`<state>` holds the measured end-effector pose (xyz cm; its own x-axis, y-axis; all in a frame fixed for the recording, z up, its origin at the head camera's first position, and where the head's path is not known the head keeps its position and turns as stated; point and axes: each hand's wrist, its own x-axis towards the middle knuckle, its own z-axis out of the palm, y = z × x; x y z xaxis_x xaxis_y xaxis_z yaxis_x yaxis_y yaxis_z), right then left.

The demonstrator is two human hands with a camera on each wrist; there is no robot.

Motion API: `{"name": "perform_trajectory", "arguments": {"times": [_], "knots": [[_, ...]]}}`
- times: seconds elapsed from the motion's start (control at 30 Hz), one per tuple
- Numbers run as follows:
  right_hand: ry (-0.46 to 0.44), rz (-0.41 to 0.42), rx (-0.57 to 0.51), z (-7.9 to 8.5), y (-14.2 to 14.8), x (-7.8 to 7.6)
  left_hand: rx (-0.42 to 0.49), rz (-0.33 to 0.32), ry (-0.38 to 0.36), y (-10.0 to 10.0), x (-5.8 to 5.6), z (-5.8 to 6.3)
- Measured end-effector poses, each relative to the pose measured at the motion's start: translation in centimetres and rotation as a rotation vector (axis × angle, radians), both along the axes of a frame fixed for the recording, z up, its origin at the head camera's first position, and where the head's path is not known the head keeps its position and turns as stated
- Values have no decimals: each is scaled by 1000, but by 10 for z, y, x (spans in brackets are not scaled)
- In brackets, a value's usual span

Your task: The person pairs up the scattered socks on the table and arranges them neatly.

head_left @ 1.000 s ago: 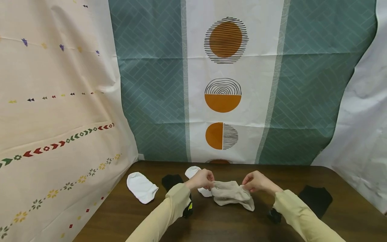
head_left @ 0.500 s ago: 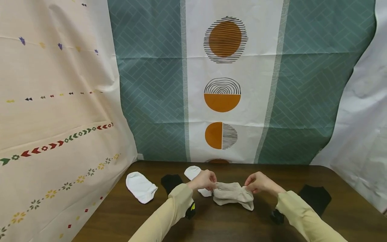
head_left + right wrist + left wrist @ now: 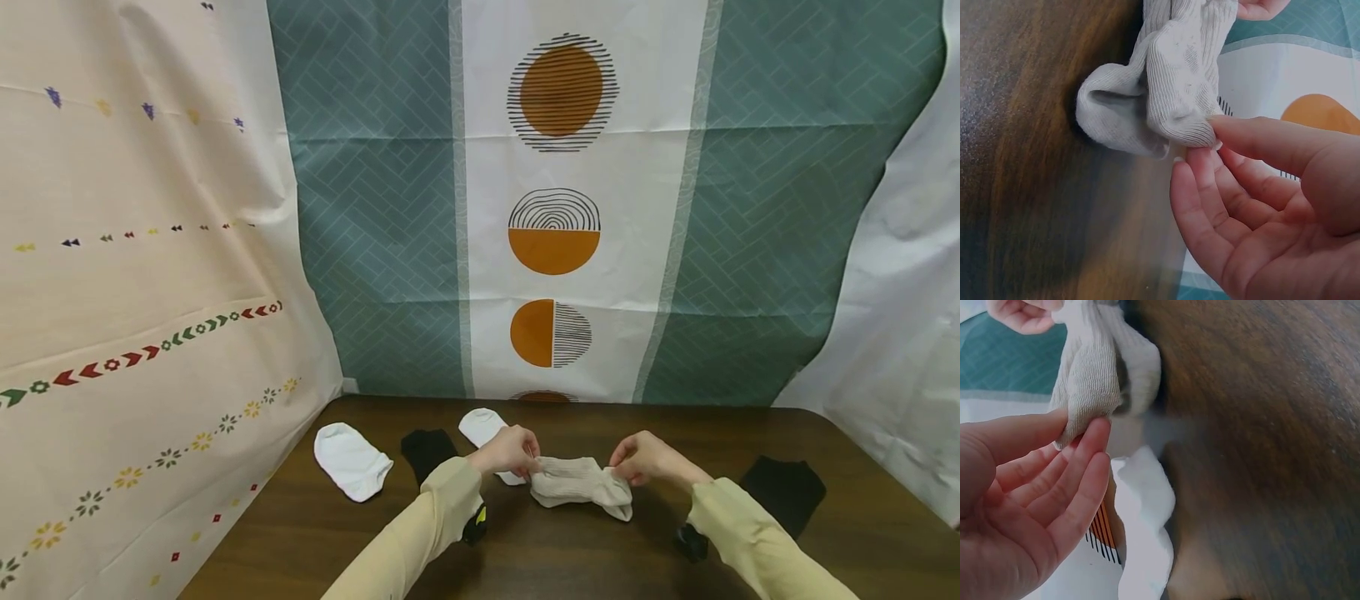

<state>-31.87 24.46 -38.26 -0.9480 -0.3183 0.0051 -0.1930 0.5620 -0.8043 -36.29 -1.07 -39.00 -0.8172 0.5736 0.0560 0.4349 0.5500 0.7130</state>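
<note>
Between my two hands stretches a beige ribbed sock (image 3: 573,481), folded over on itself, with a lower part hanging beneath. At its left end, my left hand (image 3: 510,451) pinches the fabric with thumb and fingertips. The right end is pinched by my right hand (image 3: 647,459). In the left wrist view, thumb and forefinger grip a corner of the beige sock (image 3: 1091,381), the other fingers loosely bent below. The right wrist view shows an opening in the lower part of the sock (image 3: 1113,106). Just behind my left hand lies a white sock (image 3: 480,424), partly covered.
Another white sock (image 3: 351,462) lies at the table's left. A black sock (image 3: 426,451) is partly hidden by my left forearm. At the right, a black sock (image 3: 783,490) lies beside my sleeve. Patterned cloths hang behind the brown table (image 3: 570,550).
Both hands have shifted slightly right and lower with the beige sock between them. Its top edge now lies a little lower. The other socks have stayed in place.
</note>
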Motion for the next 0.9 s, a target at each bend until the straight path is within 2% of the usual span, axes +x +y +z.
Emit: {"name": "perform_trajectory", "arguments": {"times": [0.17, 0.3, 0.4, 0.63, 0.73, 0.9], "knots": [[-5, 30, 6, -1, 1, 1, -25, -1, 14, 0, 2, -2], [-3, 21, 31, -2, 1, 2, -41, -11, 41, 0, 3, -3], [9, 10, 56, -1, 1, 3, -77, -7, 105, -1, 2, -4], [153, -25, 137, 4, -2, 6, -138, 20, 279, -2, 1, 1], [190, -17, 135, 4, -5, 8, -141, 20, 299, -3, 2, 2], [269, 20, 150, 2, -11, 12, -142, 8, 293, -3, 4, 4]]}}
